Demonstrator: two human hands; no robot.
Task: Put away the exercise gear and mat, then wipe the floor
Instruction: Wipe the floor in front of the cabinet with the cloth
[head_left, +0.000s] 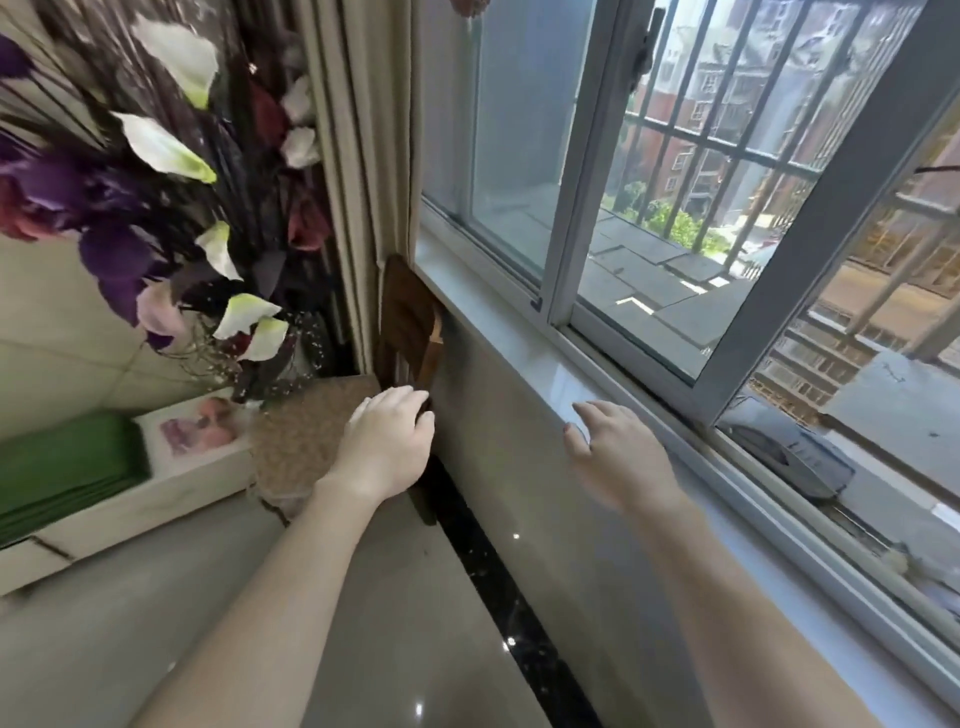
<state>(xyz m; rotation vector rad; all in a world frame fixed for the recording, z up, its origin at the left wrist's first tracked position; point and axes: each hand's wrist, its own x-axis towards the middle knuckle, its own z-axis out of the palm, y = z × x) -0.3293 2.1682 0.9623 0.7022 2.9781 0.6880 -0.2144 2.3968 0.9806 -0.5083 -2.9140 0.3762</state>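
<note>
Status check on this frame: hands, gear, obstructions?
Left hand curled at dark item beside wooden board, grip unclear. Right hand open, near sill. No obstruction visible.

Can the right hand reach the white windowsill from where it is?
Probably yes. The right hand is open and hovers close beside the front edge of the windowsill, with nothing between them.

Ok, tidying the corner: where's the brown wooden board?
The brown wooden board stands left of centre in the head view, between beige curtain and white windowsill, above the left hand.
</note>
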